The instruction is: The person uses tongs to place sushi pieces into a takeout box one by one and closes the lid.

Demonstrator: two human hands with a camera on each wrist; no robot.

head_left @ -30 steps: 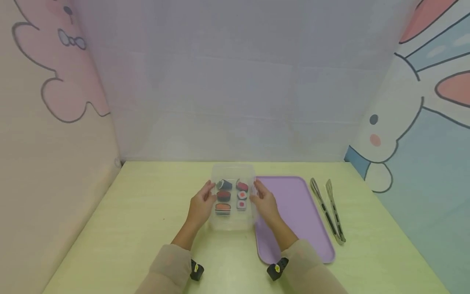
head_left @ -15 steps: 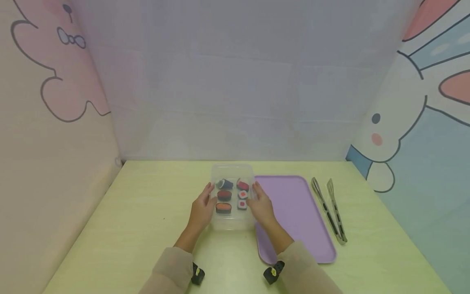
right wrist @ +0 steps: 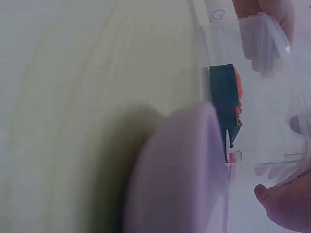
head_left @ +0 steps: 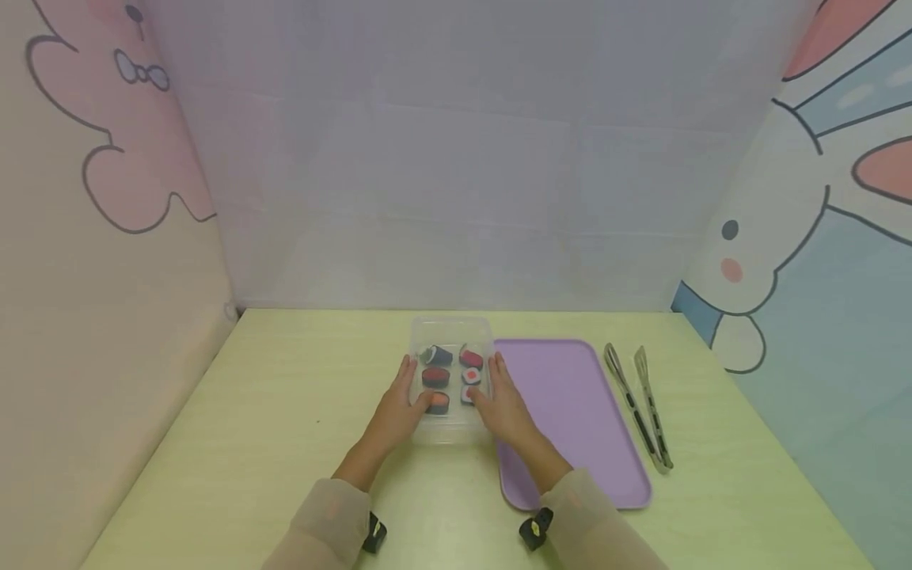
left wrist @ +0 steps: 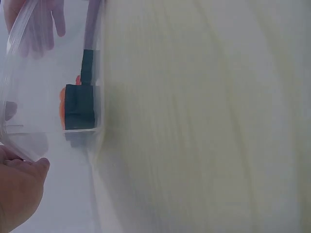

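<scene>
A clear plastic food box [head_left: 452, 434] stands on the table and holds several toy sushi pieces. Among them are a dark-wrapped red piece [head_left: 435, 377] and a small white roll [head_left: 471, 376] with a red centre. My left hand [head_left: 393, 413] grips the left side, its thumb over the top above an orange-topped piece [head_left: 441, 404]. On the opposite side my right hand [head_left: 507, 410] grips likewise, its thumb partly covering another white roll. Both wrist views show the box wall [left wrist: 99, 63] close up, with fingers seen through the plastic. Whether a separate lid is on, I cannot tell.
A purple tray [head_left: 570, 412] lies just right of the box, under the right forearm. Metal tongs [head_left: 644, 419] with black grips lie spread beyond it. A pale curtain [head_left: 456, 158] hangs behind the table [head_left: 299, 443], and cartoon-printed walls flank it.
Both thumbs have moved inward over the top of the box, covering parts of the nearest sushi. The box stays about where it was, and the tray and tongs have not moved.
</scene>
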